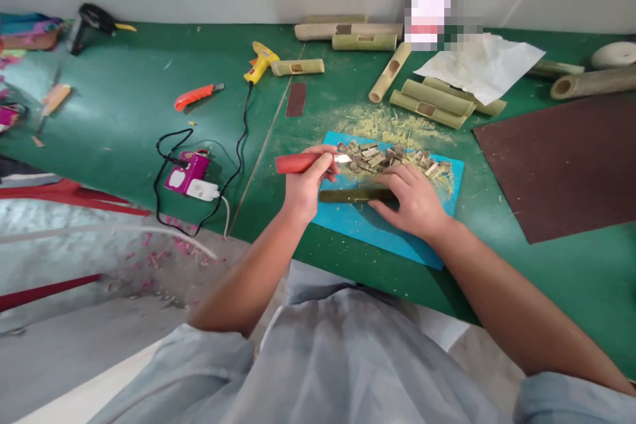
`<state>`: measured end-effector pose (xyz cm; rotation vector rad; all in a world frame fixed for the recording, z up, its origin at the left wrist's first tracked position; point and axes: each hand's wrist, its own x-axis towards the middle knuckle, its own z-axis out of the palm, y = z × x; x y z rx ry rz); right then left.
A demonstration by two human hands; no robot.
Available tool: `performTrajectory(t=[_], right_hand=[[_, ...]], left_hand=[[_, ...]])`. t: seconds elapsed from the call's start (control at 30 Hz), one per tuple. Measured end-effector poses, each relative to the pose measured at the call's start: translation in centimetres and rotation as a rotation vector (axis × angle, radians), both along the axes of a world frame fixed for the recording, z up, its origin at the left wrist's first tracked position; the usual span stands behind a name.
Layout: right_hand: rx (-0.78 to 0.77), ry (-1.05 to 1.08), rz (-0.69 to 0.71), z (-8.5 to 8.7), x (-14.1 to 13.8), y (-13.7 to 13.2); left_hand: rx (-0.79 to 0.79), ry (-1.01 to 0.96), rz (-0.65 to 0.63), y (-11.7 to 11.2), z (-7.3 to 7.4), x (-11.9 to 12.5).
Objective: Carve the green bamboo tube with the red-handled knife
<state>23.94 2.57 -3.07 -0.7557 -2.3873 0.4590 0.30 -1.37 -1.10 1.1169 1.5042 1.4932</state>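
Note:
My left hand point(305, 185) is closed round the red handle of a utility knife point(298, 162), its short blade pointing right. My right hand point(412, 202) presses down on a dark green bamboo strip point(348, 196) that lies flat on a blue cutting mat point(377, 228). The knife blade sits just above the strip's left part. Behind both hands a heap of small cut bamboo pieces point(392, 158) and shavings covers the back of the mat.
Green table point(124, 112) with several bamboo tubes point(432, 103) at the back, a yellow glue gun point(261, 59), an orange cutter point(196, 96), a purple power strip point(186, 172) with cables, white paper point(479, 66), a brown board point(561, 159) at right. Table edge runs near my lap.

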Motion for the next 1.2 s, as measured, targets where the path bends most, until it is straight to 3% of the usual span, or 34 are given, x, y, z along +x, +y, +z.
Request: performTrajectory(t=[0.13, 0.37, 0.5, 0.63, 0.73, 0.83, 0.87, 1.0, 1.2], right_hand=[[0.025, 0.159, -0.037, 1.3, 0.0, -0.5], [0.05, 0.202, -0.007, 3.2, -1.2, -1.3], [0.101, 0.2, -0.024, 3.7, -2.2, -1.6], [0.02, 0.289, -0.11, 4.2, -2.7, -1.8], [-0.081, 0.382, -0.263, 4.3, -2.1, -1.6], [-0.223, 0.53, -0.377, 3.8, -1.2, -1.4], [-0.269, 0.582, -0.405, 3.6, -1.0, -1.4], [-0.434, 0.68, -0.471, 2.7, -1.0, -1.9], [-0.503, 0.626, -0.452, 3.1, -0.6, -2.6]], left_hand=[[0.002, -0.067, -0.088, -0.4, 0.6, 1.2], [0.071, 0.401, -0.35, -1.5, 2.6, 2.6], [0.097, 0.467, -0.467, -1.5, 3.3, 3.1], [0.095, 0.482, -0.525, -1.7, 3.9, 2.2], [0.049, 0.594, -0.506, -2.6, 3.4, 0.2], [0.118, 0.988, -0.468, -3.6, 1.7, -1.9], [0.118, 1.029, -0.484, -3.9, 1.0, -2.5], [0.115, 1.069, -0.531, -4.2, -0.6, -3.5], [0.219, 0.992, -0.673, -1.9, -0.2, -3.8]])
